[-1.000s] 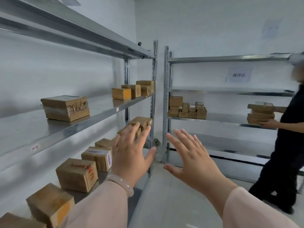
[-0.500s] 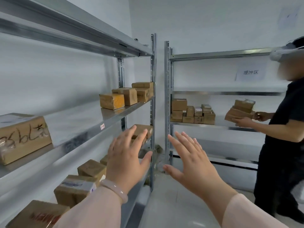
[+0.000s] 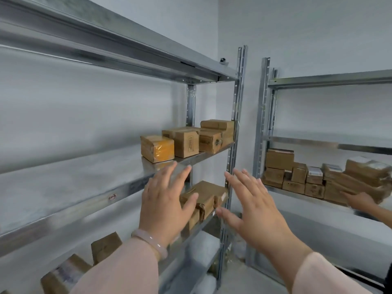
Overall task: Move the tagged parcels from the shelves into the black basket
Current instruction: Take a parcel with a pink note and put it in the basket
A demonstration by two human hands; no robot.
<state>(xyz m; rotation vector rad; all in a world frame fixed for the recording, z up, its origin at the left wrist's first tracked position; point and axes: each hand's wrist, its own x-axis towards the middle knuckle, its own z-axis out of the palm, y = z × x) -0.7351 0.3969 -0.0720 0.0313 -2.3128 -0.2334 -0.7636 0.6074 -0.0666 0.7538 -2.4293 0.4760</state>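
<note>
My left hand [image 3: 164, 205] and my right hand [image 3: 252, 206] are raised side by side, fingers spread, holding nothing. They hover in front of the metal shelf rack [image 3: 127, 183] on the left. On its middle shelf stands a yellow-taped parcel [image 3: 157, 148] beside a brown carton [image 3: 184, 141] and more cartons [image 3: 216, 134] toward the post. On the shelf below, a cluster of brown parcels [image 3: 203, 196] lies just behind my left fingers. No black basket is in view.
A second rack [image 3: 326, 79] on the right holds stacked cartons [image 3: 297, 177]. Another person's hand [image 3: 360, 200] touches parcels there at the right edge. More parcels [image 3: 70, 272] sit on the low left shelf. A steel post [image 3: 233, 128] stands between my hands.
The view has moved closer to the far end of the left rack. Both hands stayed raised and spread. The other person has slid mostly out of view to the right.
</note>
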